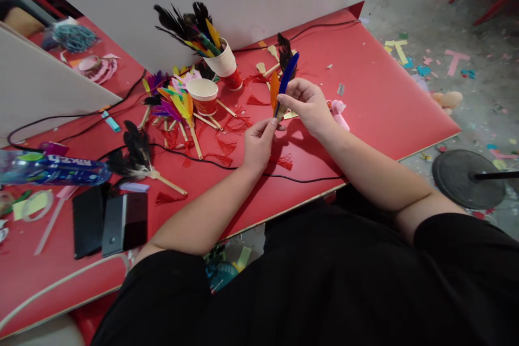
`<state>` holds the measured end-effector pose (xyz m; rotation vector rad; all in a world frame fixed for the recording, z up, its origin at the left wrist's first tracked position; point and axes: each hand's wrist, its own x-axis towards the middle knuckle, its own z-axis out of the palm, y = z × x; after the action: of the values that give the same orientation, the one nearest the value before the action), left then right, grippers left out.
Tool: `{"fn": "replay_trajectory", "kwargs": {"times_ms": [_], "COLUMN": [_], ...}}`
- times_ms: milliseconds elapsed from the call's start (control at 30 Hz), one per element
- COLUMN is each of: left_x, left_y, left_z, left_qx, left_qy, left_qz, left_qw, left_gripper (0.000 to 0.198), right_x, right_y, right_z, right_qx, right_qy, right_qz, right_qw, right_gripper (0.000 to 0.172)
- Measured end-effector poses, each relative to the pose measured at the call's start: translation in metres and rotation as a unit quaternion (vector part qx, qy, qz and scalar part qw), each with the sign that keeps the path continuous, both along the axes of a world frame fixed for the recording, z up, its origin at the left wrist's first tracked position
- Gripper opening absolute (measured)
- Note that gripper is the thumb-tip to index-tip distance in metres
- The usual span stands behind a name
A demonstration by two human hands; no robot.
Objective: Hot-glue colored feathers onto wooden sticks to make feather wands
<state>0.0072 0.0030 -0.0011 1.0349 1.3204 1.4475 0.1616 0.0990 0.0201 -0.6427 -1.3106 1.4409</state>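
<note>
Blue and vivid, the long feather [289, 73] stood at the centre of the action, tilted above the red bench [365, 92] with an orange feather [274, 89] right alongside! The right hand [305, 102] had thumb and fingers pinched on the long feather's lower part, while the left hand [259, 141] gripped just below, fingers closed on a pale, wood-like base [279, 112], mostly hidden. A light load, by the look of it: soft, easily ruffled vanes on a springy shaft, so that low pinch near the quill seemed the right call, sparing the delicate barbs. The base looked stiffer, yet narrow enough to twist under a loose thumb. Just below the hands lay a red tassel [285, 161]; off to the left, a paper cup [227, 62] bristled with dark plumes [178, 24].
</note>
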Motion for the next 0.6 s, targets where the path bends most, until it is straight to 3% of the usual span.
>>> {"fn": "replay_trajectory", "kwargs": {"times_ms": [267,600], "left_x": [0.0,0.002], "left_y": [0.0,0.001], "left_z": [0.001,0.0], "left_qx": [0.022,-0.004], "left_qy": [-0.071,-0.055], "left_qz": [-0.041,-0.048], "left_qw": [0.996,0.997], "left_gripper": [0.051,0.052], "right_x": [0.004,-0.004], "right_y": [-0.007,-0.015], "right_z": [0.0,-0.001], "right_qx": [0.001,-0.003], "right_qy": [0.001,0.005], "right_qz": [0.013,0.043], "right_qw": [1.0,0.999], "right_gripper": [0.061,0.058]}}
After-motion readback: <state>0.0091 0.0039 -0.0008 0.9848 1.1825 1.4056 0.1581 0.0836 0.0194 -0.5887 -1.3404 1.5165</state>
